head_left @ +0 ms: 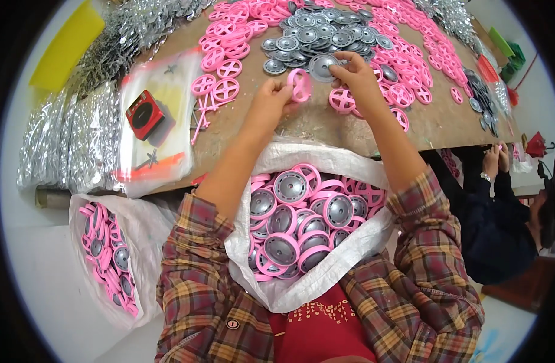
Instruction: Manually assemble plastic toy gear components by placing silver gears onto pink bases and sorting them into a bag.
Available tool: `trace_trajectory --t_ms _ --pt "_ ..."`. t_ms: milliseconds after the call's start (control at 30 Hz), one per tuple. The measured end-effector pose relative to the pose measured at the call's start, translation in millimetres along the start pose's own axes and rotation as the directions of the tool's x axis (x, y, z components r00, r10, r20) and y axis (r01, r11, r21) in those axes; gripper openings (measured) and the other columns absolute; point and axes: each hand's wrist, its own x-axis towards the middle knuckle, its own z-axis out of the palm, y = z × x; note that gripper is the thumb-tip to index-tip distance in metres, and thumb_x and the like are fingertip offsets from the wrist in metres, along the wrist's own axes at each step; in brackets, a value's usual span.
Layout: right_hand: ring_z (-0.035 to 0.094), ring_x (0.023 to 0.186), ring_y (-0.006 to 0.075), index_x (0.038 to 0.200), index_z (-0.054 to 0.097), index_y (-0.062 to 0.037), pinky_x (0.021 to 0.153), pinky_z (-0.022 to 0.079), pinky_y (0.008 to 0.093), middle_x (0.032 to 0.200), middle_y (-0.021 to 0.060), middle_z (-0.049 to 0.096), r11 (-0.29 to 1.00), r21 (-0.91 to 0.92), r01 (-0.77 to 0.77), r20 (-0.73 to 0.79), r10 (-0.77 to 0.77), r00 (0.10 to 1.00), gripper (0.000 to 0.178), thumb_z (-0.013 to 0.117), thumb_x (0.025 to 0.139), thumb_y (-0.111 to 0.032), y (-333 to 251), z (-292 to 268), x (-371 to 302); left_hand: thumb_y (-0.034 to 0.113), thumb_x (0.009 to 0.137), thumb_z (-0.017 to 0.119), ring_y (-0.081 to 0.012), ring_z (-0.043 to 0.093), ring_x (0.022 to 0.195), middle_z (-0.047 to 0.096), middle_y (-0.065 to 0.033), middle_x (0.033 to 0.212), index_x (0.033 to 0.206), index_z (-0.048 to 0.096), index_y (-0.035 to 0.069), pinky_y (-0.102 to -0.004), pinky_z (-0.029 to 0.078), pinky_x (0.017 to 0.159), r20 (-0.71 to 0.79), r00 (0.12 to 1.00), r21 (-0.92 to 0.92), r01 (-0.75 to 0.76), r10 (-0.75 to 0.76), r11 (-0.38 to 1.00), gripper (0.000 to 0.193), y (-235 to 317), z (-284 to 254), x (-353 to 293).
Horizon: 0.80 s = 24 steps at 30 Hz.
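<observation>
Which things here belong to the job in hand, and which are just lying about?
Job: pink ring in left hand; grey disc in right hand; loose pink spoked rings; grey disc pile; white sacks of ringed discs.

Apparently just lying about: red box-shaped device; silver tinsel bundles; yellow sheet.

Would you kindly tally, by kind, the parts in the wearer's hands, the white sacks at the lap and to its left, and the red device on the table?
Pink wheel ring, in the left hand: 1
Grey hubcap disc, in the right hand: 1
White sacks: 2
Red box-shaped device: 1
Total: 5
</observation>
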Motion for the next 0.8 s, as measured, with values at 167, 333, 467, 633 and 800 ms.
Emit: trace_trajectory --t_ms 167,333,467,633,800 --pt "0.055 0.07 0.0074 0.116 0.06 -0.0057 0.064 0.046 0.021 0.086 0.0015 0.06 0.92 -0.244 0.307 0.124 -0.284 0.951 0.032 0.065 0.086 -0.015 -16 14 -64 0.019 0.094 0.053 -0.0181 0.064 0.089 0.06 -0.0128 0.102 0.111 0.05 -0.002 -0.0295 0.057 0.075 0.213 0.974 -0.449 0.163 -0.072 0.879 0.027 34 1 -42" --pt "0.055 0.07 0.0072 0.114 0.059 -0.0024 0.063 0.045 0.0207 0.089 0.0009 0.061 0.995 0.056 0.083 0.255 -0.095 0.962 0.03 0.061 0.089 -0.018 -29 6 -95 0.017 0.094 0.05 -0.0148 0.064 0.077 0.063 -0.0106 0.092 0.111 0.053 -0.003 -0.0273 0.057 0.068 0.217 0.966 -0.243 -0.088 0.143 0.966 0.026 48 1 -81" --pt "0.053 0.068 0.006 0.104 0.057 -0.003 0.059 0.042 0.0202 0.086 0.0004 0.059 0.984 0.158 -0.083 0.325 0.028 0.945 0.024 0.06 0.089 -0.021 -39 5 -123 0.015 0.093 0.05 -0.0115 0.062 0.068 0.064 -0.0082 0.083 0.106 0.057 -0.004 -0.0238 0.053 0.061 0.216 0.955 -0.147 -0.172 0.201 0.974 0.024 49 5 -105" --pt "0.053 0.065 0.007 0.103 0.055 -0.0031 0.06 0.045 0.0218 0.085 0.0004 0.057 0.987 0.039 -0.153 0.558 0.106 0.823 0.024 0.06 0.089 -0.021 -57 -10 -149 0.016 0.091 0.053 -0.008 0.06 0.067 0.063 -0.0031 0.077 0.104 0.062 -0.001 -0.0233 0.047 0.058 0.435 0.899 -0.029 -0.052 0.059 0.998 0.023 65 -17 -138" --pt "0.058 0.069 0.0097 0.096 0.062 -0.0045 0.064 0.048 0.0242 0.083 0.0012 0.061 0.956 -0.283 0.078 0.452 0.061 0.89 0.022 0.061 0.087 -0.024 -51 -42 -75 0.025 0.083 0.063 -0.019 0.064 0.076 0.067 -0.0086 0.081 0.101 0.066 0.005 -0.0305 0.048 0.071 0.668 0.735 0.226 -0.353 0.119 0.908 0.027 64 -15 -124"
